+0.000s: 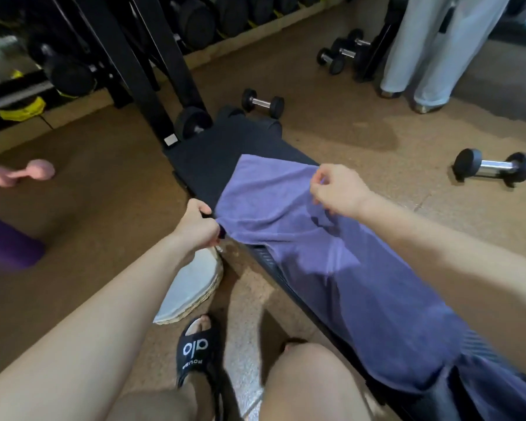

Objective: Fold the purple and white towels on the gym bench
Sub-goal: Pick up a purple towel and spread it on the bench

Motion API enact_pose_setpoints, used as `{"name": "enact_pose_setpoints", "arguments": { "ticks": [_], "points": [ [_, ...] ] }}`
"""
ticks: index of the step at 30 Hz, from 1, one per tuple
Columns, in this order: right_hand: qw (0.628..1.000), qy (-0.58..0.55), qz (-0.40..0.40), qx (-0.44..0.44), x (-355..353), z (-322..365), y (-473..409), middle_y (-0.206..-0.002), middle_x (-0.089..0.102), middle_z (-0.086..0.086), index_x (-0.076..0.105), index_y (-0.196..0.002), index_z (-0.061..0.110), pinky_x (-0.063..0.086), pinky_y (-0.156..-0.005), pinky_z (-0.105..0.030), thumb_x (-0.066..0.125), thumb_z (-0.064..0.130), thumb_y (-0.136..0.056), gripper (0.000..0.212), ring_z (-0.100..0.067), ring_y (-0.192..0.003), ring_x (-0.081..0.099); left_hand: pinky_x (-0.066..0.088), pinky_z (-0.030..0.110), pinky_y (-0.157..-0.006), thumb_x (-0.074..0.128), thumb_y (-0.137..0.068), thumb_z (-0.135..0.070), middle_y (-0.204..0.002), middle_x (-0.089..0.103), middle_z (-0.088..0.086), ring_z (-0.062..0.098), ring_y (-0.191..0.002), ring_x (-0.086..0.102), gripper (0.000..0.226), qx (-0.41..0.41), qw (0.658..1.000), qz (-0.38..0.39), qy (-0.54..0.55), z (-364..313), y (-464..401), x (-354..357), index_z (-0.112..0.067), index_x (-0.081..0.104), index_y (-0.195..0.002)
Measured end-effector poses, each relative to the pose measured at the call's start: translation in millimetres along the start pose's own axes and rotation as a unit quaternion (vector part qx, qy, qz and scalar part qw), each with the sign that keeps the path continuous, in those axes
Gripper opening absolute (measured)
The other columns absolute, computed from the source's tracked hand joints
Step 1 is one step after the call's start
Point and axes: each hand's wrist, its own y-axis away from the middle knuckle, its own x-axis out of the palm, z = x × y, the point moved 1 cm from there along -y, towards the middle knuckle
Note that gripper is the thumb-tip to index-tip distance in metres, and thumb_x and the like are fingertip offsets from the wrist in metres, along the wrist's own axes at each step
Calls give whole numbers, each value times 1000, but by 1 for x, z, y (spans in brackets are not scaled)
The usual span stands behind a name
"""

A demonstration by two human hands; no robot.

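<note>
A purple towel [331,262] lies spread lengthwise along the black gym bench [222,153], its far end partly folded over. My left hand [199,224] grips the towel's left corner at the bench's edge. My right hand [336,189] pinches the far right corner, lifted slightly above the bench. A white towel [186,287] sits in a wicker basket on the floor under my left forearm.
Black dumbbells [495,167] [263,103] lie on the brown floor, with more by a person's legs [428,50] at the back right. A pink dumbbell [20,174] and purple roller [6,241] lie left. A weight rack [152,56] stands behind the bench. My sandalled foot [196,347] is below.
</note>
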Motion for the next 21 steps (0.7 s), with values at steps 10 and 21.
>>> {"name": "enact_pose_setpoints", "arguments": {
  "ticks": [10,21],
  "points": [
    [984,136,-25,-109,58,37,-122,-131,61,-8,59,-134,20,49,-100,-41,58,28,-94,41,-32,-120,56,55,39,-68,57,-80,-49,-110,61,13,31,-93,63,62,-161,973,14,164,16,-16,18,-12,47,-129],
    [990,127,52,-43,57,62,-147,-87,73,-12,70,-77,9,55,-72,-34,67,18,-77,10,-28,-86,68,47,27,-61,67,-74,5,-86,61,2,15,-74,54,27,47,982,-139,117,-6,-22,7,-15,58,-90]
  ]
}}
